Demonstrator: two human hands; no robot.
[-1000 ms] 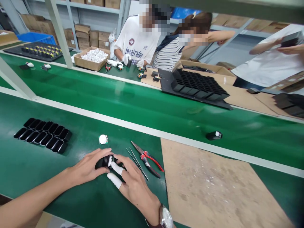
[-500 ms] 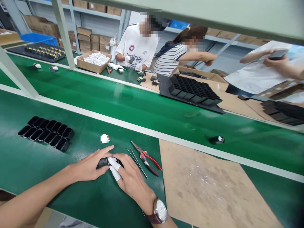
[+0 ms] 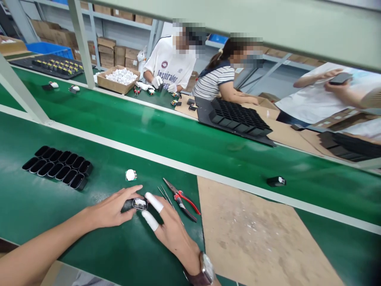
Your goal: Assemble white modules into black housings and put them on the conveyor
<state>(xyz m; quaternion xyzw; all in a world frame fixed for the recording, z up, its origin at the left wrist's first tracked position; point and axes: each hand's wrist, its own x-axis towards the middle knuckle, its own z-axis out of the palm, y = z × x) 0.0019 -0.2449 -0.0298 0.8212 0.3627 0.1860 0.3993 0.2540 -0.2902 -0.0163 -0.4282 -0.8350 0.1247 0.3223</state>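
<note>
A small black oval plastic housing (image 3: 139, 204) has its open end toward me, with white and metallic parts showing inside. My left hand (image 3: 114, 207) grips it from the left between thumb and fingers. Just to its right, my right hand (image 3: 169, 222) is open, with white finger cots on the thumb and index finger. Above the housing, a small circuit board with a white round top (image 3: 130, 174) lies on the green table. Tweezers (image 3: 164, 193), partly hidden by my right hand, lie beside red-handled long-nose pliers (image 3: 182, 200).
Two rows of empty black housings (image 3: 58, 167) stand at left. A cardboard sheet (image 3: 256, 234) covers the table at right. Beyond a white rail (image 3: 125, 147), a green conveyor belt (image 3: 166, 131) carries a black unit (image 3: 276, 181). Co-workers sit across it.
My right fingers have drawn back from the housing and spread, uncovering its open end. My left hand stays in place. On the belt, the black units have shifted to the right.
</note>
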